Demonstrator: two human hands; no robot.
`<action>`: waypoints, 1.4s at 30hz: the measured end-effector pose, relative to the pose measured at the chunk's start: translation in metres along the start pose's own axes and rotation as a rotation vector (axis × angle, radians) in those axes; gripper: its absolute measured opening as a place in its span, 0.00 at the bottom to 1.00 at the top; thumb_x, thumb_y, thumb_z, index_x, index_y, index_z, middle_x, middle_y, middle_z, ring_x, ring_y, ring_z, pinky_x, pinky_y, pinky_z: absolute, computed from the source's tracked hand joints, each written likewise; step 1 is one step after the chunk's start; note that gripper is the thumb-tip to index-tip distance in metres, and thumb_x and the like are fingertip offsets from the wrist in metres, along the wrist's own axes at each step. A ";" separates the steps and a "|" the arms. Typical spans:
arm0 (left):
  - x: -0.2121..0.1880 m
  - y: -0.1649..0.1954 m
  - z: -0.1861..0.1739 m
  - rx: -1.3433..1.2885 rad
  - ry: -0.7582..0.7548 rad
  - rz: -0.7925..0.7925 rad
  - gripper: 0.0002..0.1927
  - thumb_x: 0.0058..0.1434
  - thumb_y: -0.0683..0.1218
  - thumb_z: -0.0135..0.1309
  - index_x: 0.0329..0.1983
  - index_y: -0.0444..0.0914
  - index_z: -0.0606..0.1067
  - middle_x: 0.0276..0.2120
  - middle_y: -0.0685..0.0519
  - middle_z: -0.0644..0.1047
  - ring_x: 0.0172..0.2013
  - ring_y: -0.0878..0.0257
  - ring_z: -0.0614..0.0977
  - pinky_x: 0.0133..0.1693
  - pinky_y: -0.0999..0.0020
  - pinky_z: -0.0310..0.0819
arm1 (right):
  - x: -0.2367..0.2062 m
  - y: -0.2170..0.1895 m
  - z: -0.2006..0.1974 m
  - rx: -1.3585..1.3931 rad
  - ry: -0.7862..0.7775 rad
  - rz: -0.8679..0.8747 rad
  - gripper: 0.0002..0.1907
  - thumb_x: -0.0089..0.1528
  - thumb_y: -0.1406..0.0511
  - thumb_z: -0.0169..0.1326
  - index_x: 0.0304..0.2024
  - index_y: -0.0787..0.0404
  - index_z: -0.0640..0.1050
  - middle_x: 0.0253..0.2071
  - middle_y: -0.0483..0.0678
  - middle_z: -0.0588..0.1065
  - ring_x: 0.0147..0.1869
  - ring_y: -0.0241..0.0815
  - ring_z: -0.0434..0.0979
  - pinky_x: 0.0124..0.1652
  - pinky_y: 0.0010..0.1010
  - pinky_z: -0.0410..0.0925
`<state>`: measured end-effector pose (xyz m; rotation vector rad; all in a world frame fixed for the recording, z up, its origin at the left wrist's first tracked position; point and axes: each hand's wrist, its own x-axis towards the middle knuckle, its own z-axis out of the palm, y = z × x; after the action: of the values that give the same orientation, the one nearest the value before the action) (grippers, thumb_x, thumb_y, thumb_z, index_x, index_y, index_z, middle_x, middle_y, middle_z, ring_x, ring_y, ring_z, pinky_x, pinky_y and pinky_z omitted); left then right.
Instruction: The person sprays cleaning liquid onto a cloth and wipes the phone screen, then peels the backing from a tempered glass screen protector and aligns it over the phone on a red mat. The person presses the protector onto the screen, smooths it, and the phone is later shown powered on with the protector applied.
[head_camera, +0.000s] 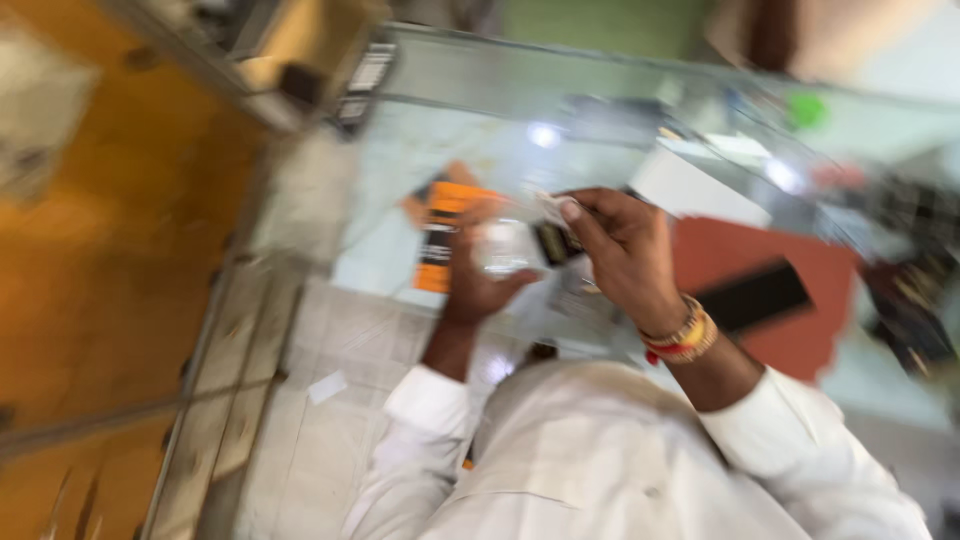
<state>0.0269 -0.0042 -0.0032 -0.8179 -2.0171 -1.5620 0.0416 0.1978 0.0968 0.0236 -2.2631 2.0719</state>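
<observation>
Above a glass counter, a clear packet is gripped by the left hand and pinched, unopened, by the right hand.

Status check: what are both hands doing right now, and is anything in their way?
Left hand cupping a small clear item, blurred. Right hand pinching a small dark piece beside it. Both above the glass counter. Nothing between the hands.

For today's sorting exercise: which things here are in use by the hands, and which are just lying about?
In use:
left hand
right hand
clear packet
small dark item, too blurred to identify

Lying about:
orange and black card
white sheet
red mat
black strip
green blob
glass counter
</observation>
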 end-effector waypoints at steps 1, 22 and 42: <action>-0.001 0.007 0.001 -0.018 0.061 -0.096 0.56 0.56 0.66 0.67 0.75 0.33 0.53 0.71 0.42 0.60 0.71 0.49 0.65 0.71 0.51 0.63 | -0.008 0.008 -0.017 -0.029 0.059 -0.033 0.11 0.71 0.66 0.55 0.49 0.68 0.83 0.37 0.43 0.81 0.39 0.24 0.74 0.39 0.18 0.71; -0.038 0.079 0.155 0.017 -0.571 -0.120 0.42 0.52 0.48 0.71 0.66 0.32 0.64 0.53 0.41 0.74 0.53 0.44 0.75 0.57 0.50 0.69 | -0.164 0.103 -0.183 -1.349 0.177 -0.070 0.36 0.68 0.45 0.45 0.69 0.60 0.76 0.60 0.42 0.76 0.84 0.52 0.63 0.73 0.75 0.36; -0.084 0.078 0.191 0.284 -0.352 -0.165 0.54 0.50 0.51 0.75 0.76 0.39 0.57 0.62 0.44 0.70 0.60 0.47 0.74 0.62 0.51 0.67 | -0.135 0.109 -0.183 -1.291 -0.224 -0.277 0.47 0.64 0.34 0.37 0.75 0.55 0.68 0.75 0.45 0.65 0.83 0.59 0.53 0.68 0.82 0.32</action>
<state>0.1418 0.1798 -0.0533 -0.8784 -2.5446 -1.2332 0.1777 0.3848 -0.0041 0.4557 -3.0101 0.2526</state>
